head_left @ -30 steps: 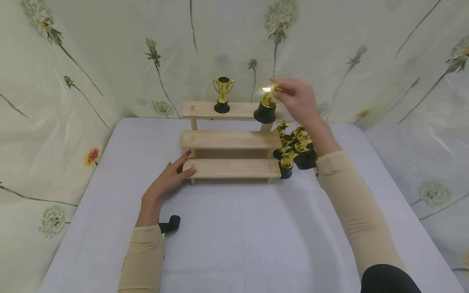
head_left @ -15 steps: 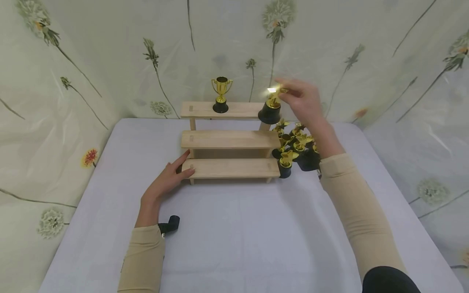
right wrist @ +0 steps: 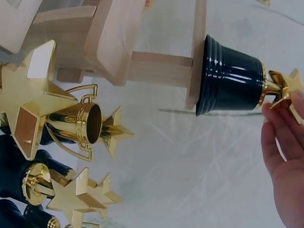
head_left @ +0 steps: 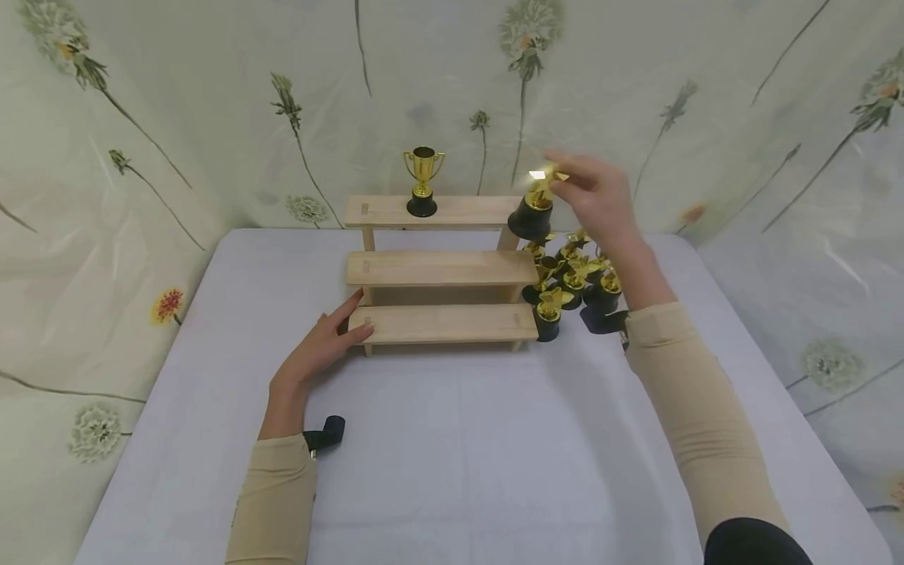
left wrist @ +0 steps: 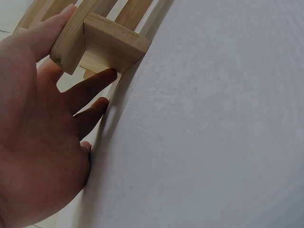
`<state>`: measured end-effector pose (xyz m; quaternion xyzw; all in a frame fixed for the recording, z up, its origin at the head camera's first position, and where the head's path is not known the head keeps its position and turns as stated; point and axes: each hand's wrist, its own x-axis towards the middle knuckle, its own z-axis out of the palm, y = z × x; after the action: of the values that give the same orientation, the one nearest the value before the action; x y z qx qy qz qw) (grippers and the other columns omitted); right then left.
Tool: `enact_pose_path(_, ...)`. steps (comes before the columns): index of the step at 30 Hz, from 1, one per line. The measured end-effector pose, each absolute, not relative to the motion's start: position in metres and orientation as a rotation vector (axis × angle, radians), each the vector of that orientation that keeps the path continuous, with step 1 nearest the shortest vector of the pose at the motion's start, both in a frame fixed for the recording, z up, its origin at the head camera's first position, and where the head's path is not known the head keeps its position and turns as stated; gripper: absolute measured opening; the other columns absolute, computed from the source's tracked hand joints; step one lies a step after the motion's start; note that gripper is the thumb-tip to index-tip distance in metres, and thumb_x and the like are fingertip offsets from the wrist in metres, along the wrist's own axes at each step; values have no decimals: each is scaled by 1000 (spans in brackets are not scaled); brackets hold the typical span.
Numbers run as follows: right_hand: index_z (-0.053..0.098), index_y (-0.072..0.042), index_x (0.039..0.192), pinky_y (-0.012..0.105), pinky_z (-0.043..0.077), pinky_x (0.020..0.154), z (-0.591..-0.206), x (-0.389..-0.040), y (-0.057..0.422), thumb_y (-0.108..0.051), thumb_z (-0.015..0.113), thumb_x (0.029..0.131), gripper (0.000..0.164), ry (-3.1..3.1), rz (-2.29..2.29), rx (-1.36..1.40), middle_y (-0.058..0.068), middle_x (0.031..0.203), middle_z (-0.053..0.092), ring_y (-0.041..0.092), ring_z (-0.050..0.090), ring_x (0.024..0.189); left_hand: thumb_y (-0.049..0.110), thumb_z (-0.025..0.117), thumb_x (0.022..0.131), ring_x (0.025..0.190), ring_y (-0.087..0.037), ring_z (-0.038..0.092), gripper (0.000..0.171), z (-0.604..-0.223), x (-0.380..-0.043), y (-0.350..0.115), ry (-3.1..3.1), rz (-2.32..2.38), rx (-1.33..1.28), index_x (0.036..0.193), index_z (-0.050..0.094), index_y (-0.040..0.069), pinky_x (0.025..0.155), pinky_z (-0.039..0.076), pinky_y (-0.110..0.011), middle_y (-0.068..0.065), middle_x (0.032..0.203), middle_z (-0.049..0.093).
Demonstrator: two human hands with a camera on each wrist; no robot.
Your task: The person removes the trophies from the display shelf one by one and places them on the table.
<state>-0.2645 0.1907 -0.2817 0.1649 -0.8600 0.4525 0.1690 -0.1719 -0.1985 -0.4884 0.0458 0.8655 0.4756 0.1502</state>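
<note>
My right hand [head_left: 599,196] pinches the gold star of a star trophy [head_left: 530,219], whose black base is at the right end of the top shelf. In the right wrist view that base [right wrist: 232,76] stands right at the shelf's upper face, with fingertips on the star. My left hand [head_left: 319,347] holds the left end of the bottom shelf of a three-tier wooden display stand [head_left: 445,324]. Its thumb lies on top; the left wrist view shows the other fingers beside and below the shelf end [left wrist: 104,40]. A gold cup trophy [head_left: 423,166] stands upright left of centre on the top shelf.
Several more trophies cluster beside the stand's right side, among them a cup trophy [right wrist: 71,123] and a star trophy [right wrist: 76,194]. A white cloth [head_left: 452,447] covers the table. A flower-printed sheet [head_left: 395,110] hangs behind and at both sides.
My right hand has moved to the right along the top shelf with the star trophy, to the shelf's end. My left hand has stayed on the bottom shelf.
</note>
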Motion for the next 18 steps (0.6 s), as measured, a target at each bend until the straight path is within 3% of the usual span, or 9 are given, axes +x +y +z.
enact_pose_path(5,64,-17,118,19,51,89,-281,-259,195,0,65,83,39,-2431,1340,443,1,122,64,3,60,102,67,51,81,142,-40,-13,66,-488,-172,-198,2485,1355,133,134,11,62,110,2,-67,13,154,14)
enact_pose_path(9,64,-13,119,20,50,92,-282,-257,200,-1,65,83,38,-2428,1362,410,-3,125,62,3,59,105,67,50,81,142,-40,-13,66,-488,-172,-197,2487,1347,133,134,11,62,110,2,-67,13,155,14)
enact_pose_path(18,65,-15,118,15,50,85,-282,-253,210,-1,67,82,38,-2418,1299,383,0,118,66,2,60,95,69,50,80,142,-40,-11,67,-488,-171,-199,2499,1343,128,134,11,62,110,3,-66,11,155,15)
